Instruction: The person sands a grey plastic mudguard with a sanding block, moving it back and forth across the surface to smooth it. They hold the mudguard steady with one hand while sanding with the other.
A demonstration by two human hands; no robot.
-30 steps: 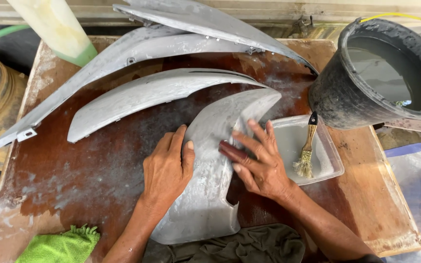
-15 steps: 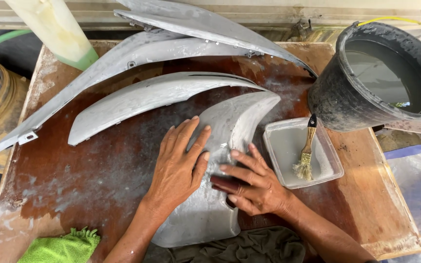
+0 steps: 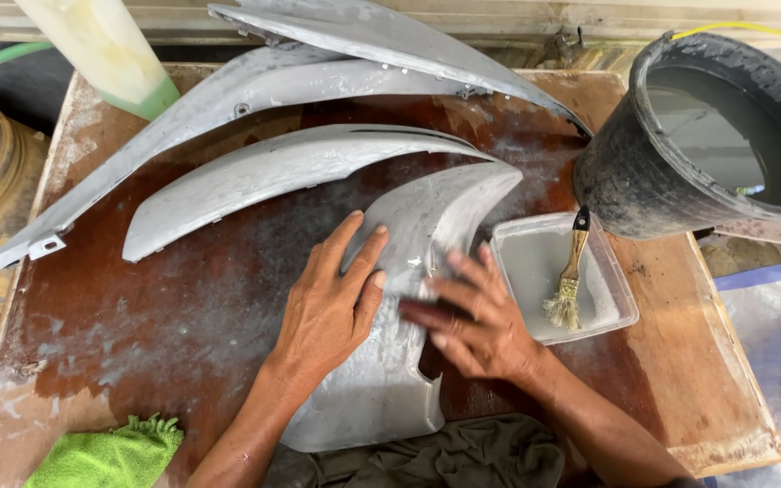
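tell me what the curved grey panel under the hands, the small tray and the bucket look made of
Curved grey panel: probably moulded plastic, thin and smoothly curved, with a dull, chalky grey coat; both hands, left and right, lie flat on it.
Small tray: translucent plastic, thin-walled, cloudy.
Bucket: likely black plastic, its wall crusted with grey residue.

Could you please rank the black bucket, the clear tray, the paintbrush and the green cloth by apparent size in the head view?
1. Black bucket
2. Clear tray
3. Green cloth, partly cut off, so unsure
4. Paintbrush

Brush [image 3: 569, 280] in tray [image 3: 612, 312], right of curved panel [image 3: 409, 361].
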